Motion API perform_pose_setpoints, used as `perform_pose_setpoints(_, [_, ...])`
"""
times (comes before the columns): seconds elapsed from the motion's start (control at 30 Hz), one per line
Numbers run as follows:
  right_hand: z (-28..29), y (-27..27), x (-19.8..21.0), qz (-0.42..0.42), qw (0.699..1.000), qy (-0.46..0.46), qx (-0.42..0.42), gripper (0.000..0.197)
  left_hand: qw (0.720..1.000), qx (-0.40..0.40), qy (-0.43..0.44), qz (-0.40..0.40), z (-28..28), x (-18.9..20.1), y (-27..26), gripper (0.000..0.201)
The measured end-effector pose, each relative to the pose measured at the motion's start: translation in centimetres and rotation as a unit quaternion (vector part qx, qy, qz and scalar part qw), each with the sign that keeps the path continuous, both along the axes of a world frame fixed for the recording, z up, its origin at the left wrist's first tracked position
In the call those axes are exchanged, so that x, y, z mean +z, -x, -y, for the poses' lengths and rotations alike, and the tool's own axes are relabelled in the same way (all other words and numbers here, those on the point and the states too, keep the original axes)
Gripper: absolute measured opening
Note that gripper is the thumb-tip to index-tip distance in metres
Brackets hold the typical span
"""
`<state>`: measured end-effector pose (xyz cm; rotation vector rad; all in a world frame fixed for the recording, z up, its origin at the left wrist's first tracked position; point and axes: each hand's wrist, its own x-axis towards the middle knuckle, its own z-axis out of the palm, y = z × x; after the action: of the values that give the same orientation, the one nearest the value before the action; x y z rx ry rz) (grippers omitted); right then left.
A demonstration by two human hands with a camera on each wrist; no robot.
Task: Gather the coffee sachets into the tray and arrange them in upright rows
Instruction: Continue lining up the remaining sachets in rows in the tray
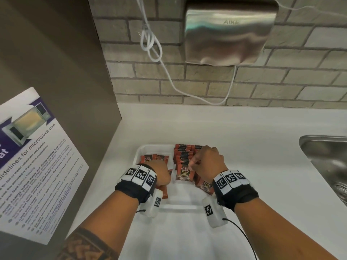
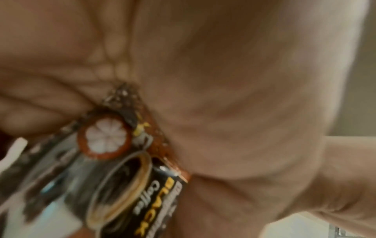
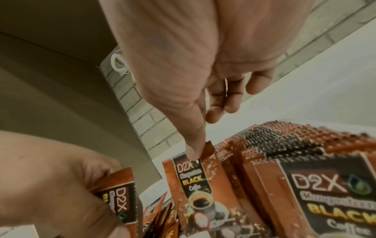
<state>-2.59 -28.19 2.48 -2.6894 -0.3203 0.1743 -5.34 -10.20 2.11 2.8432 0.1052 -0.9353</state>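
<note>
Many sachets [image 1: 185, 154] upright in tray [image 1: 142, 150] (right side); both hands [image 1: 207, 162] pinching sachets.

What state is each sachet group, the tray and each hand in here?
Tray: on counter, partly filled.
Upright rows: standing at tray's right.
Front sachet: upright, pinched by right hand.
Left sachet: gripped by left hand.
Flat sachets: lying unsorted.

Free room: the near half of the tray [image 1: 180, 208] floor lies bare between both wrists, and the desk [image 1: 253, 147] is open from the tray's right edge toward the sink [image 1: 326, 156]. Obstacles: upright sachet rows [image 1: 185, 156] crowd the tray's far right corner, loose sachets [image 1: 153, 158] its far left, and a cabinet panel [image 1: 62, 81] walls the desk's left edge.
</note>
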Motion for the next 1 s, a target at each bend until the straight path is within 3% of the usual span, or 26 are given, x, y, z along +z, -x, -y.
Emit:
perform_pose_setpoints(0.2, [-0.8, -0.1, -0.6, -0.001, 0.999, 0.033, -0.002, 0.01, 0.994, -0.077, 0.061, -0.045, 2.1, 0.2, 0.3, 0.033])
perform_pose_setpoints(0.57, [-0.8, -0.2, -0.8, -0.014, 0.997, 0.069, 0.011, 0.008, 0.992, -0.065, 0.08, -0.068, 3.4, -1.7, -0.3, 0.041])
perform_pose_setpoints(1.0, [-0.2, -0.4, -1.2, -0.025, 0.999, 0.038, 0.02, 0.017, 0.993, -0.041, 0.097, -0.06, 3.5, -1.7, -0.5, 0.032])
